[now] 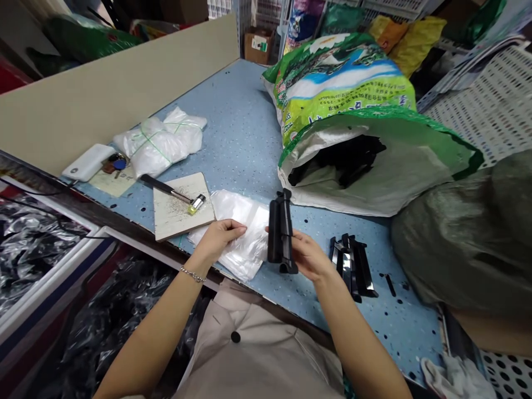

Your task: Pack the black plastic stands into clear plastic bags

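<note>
My right hand point(310, 256) grips a bundle of black plastic parts point(280, 230), held upright just above the blue table point(241, 138). My left hand point(220, 235) pinches the top sheet of a stack of clear plastic bags point(243, 221) lying flat beside the bundle. More black plastic parts point(353, 263) lie on the table to the right of my right hand. Behind them a large green and white sack point(357, 138) lies open, with black parts showing inside its mouth.
A small hammer point(172, 192) rests on a white board point(178, 210) to the left. Farther left are bundled clear bags point(160, 141) tied with green string, a white power bank point(87, 162) and keys. A grey-green sack point(465, 238) fills the right side.
</note>
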